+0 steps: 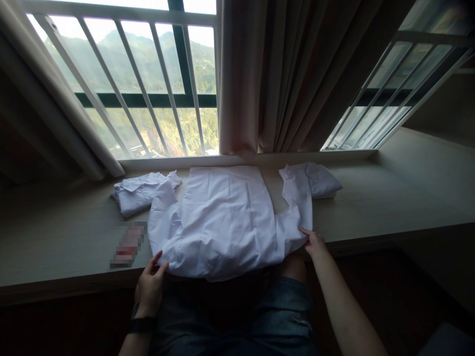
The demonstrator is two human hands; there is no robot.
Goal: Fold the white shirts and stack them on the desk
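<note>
A white shirt [226,217] lay spread flat on the tabletop [389,202] below the window, its near hem hanging just over the near edge. The left hand [150,287] pinched the hem at the near left corner, thumb on top and fingers underneath, so its grip was grasping the cloth. The right hand [315,243] rested at the near right corner where the sleeve folded up; its fingertips touched the fabric, but whether they pinched it or only pressed on it could not be told.

The shirt looked light, thin and limp, likely to crease and sag wherever it was unsupported, and not slippery or fragile. The corners, seams and sleeve ends seemed the soundest places to take hold, with both hands kept apart to keep it flat.

By count there were three white garments: the spread shirt in the middle, one folded shirt [139,193] at the far left touching its sleeve, and another folded shirt [321,180] at the far right beside the other sleeve. One small reddish, blurred object [128,244] lay near the left hand. Two hands were in view, with a dark band on the left wrist.
</note>
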